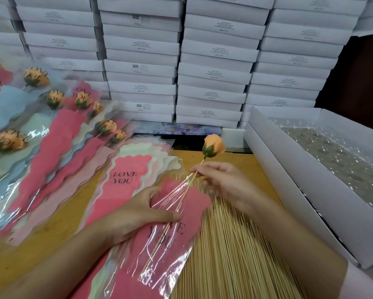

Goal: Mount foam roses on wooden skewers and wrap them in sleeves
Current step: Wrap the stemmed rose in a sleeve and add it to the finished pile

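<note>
While the right hand [222,182] pinched one wooden skewer [182,198] between thumb and fingertips a little below its top, a single peach foam rose [214,146] with a green base sat mounted on that skewer's upper end, raised above the table [41,244] and well clear of the wrapping. The skewer slanted down to the left, and its lower length lay under the clear film of one pink sleeve [194,203] printed "LOVE YOU". The left hand [138,214] gripped this sleeve near its wavy open end, thumb pressed on the film beside the skewer and fingers curled at the edge.

Under and to the right of the sleeve lay a thick pile of bare skewers [235,255], far too many to count. Just beyond the left hand a fanned stack of empty sleeves [129,175] rested on the table, the top one pink; their number could not be told. Further left, finished wrapped roses [58,134] lay overlapping in pink, blue and pale sleeves; nine peach heads could be counted, two of them cut by the picture's edge.

One open white box [289,180] stood at the right, holding a clear plastic tray [332,158]. Behind everything, closed white boxes [213,74] rose in four full columns, with further part-seen columns at both sides.
</note>
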`<action>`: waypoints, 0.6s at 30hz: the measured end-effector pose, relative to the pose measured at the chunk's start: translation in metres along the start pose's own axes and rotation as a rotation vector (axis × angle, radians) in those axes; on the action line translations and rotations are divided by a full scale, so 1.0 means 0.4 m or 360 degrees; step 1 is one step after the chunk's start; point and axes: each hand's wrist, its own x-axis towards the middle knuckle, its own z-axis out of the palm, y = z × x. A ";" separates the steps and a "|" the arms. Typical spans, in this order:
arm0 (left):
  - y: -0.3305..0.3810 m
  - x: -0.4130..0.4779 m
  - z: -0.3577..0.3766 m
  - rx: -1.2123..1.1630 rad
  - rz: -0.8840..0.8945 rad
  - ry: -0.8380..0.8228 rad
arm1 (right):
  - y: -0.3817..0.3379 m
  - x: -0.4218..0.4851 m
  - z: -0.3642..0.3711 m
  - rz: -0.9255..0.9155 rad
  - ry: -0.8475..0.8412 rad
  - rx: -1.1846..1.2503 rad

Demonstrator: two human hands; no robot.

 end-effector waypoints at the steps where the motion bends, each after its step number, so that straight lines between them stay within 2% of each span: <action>1: 0.004 -0.002 0.002 -0.0007 0.0008 -0.0010 | -0.003 -0.002 0.003 0.0046 -0.0059 0.0029; 4: 0.005 -0.003 0.002 -0.0018 0.0017 -0.0048 | -0.008 -0.007 0.008 0.0138 -0.0176 0.0008; 7: 0.008 -0.005 0.004 -0.0024 0.0040 -0.0061 | -0.008 -0.005 0.008 0.0177 -0.0166 0.0114; 9: 0.006 -0.003 0.002 -0.0045 0.0065 -0.0057 | -0.007 -0.002 0.008 0.0201 -0.0052 0.0281; 12: 0.005 -0.003 0.000 -0.0019 0.0031 -0.0028 | -0.002 0.005 0.005 0.0111 0.0259 0.0454; 15: 0.001 -0.002 0.002 0.0016 -0.0036 -0.0029 | 0.003 0.009 -0.004 -0.0107 0.0498 0.0378; 18: -0.001 -0.002 0.004 0.0050 -0.0091 0.0085 | 0.006 0.010 -0.011 -0.0288 0.0584 0.0159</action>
